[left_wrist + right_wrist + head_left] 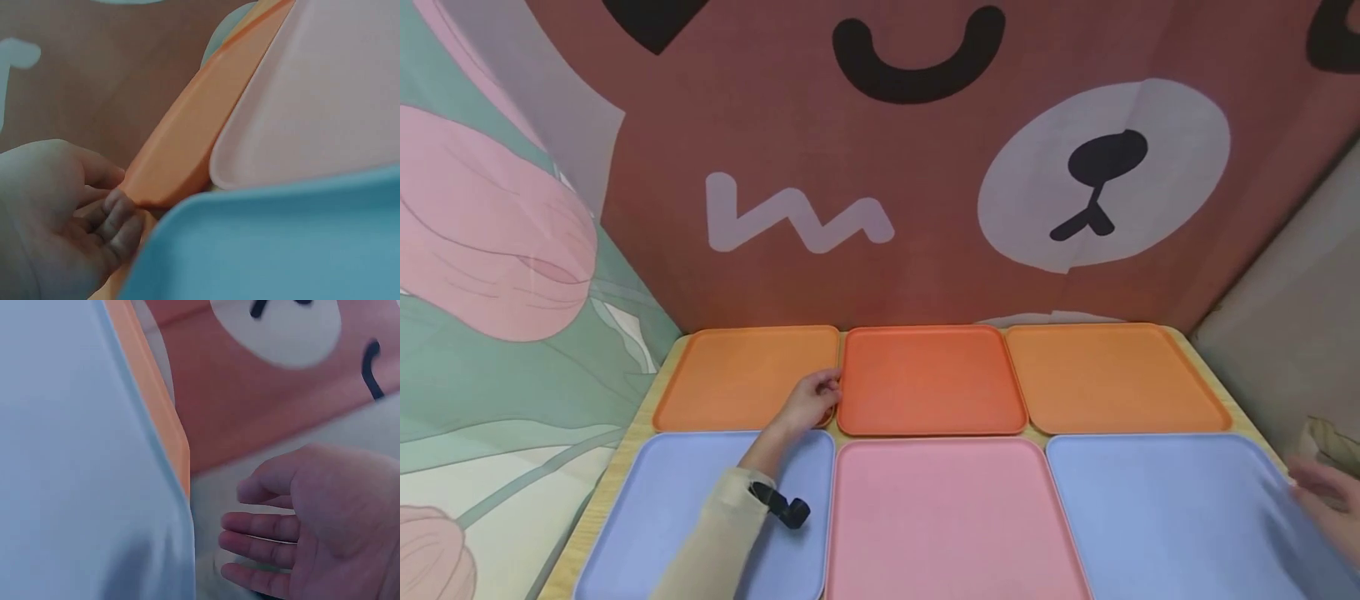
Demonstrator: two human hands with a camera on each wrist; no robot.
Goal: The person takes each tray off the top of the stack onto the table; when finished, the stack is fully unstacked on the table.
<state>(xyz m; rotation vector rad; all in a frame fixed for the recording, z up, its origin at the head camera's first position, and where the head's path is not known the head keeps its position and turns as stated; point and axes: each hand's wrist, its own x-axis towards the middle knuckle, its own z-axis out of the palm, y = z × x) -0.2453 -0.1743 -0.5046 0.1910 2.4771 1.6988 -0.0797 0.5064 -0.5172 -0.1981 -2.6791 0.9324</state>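
My left hand [808,400] reaches across the left blue tray [662,500], with curled fingers at the left rim of the red-orange tray [932,379]. In the left wrist view, thumb and bent fingers pinch the rim of this tray [194,125] near its corner. Beside that hand lies the left orange tray [737,375]. My right hand [1330,500] hovers by the right edge of the right blue tray [1157,500]. Its fingers [259,547] are loosely spread, holding nothing, a small gap from the rim.
A pink tray [951,508] lies in the middle of the front row, and another orange tray [1116,375] at the back right. The trays sit close together on a wooden table [617,492]. A printed cloth [910,183] hangs behind the table.
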